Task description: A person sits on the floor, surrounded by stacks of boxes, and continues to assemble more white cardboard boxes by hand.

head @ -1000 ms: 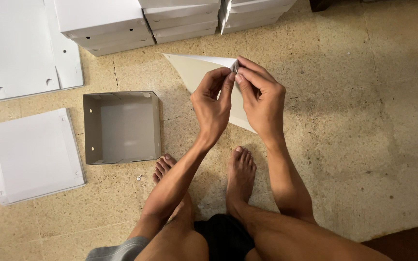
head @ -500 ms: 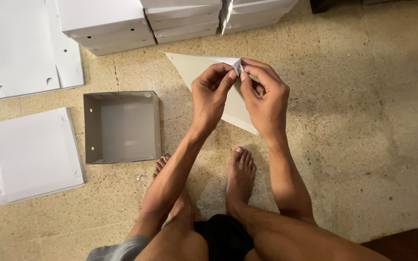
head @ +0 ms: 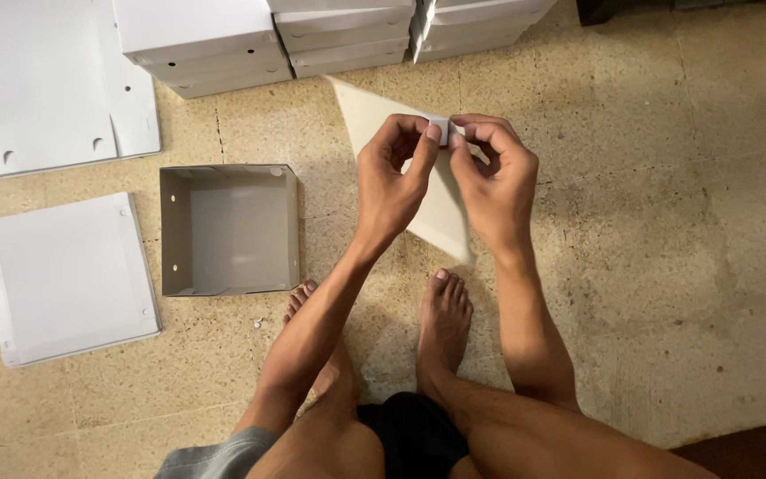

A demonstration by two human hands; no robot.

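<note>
Above your feet [head: 418,328], over the speckled stone floor [head: 667,266], your two hands meet on a cream sheet [head: 367,106] of thin card. Much of that sheet is hidden: your left hand [head: 392,182] and right hand [head: 496,182] cover its middle, so you see only a pointed upper corner toward the stacked boxes [head: 347,31] and a lower corner [head: 445,235] between your wrists. How far it runs under your palms cannot be made out. At your fingertips a small white fold or tab [head: 441,127] of it shows, too small to tell its shape.

Your left hand pinches that tab between thumb and forefinger, the other fingers curled. Your right hand pinches it from the other side, touching or nearly touching the left fingertips; its remaining fingers are bent over the sheet.

The sheet's long axis runs on a slant, from the upper corner at far left down to the lower corner nearer your right foot. It is held off the floor, though its tilt is hard to judge.

To your left an open grey box [head: 228,229] sits on the floor, mouth up, with small holes in its walls. Just beside it lies a flat white lid [head: 64,275]. Beyond them a flat white cut-out [head: 46,84] is cut off by the frame edge, as are the stacked boxes at the top.
</note>
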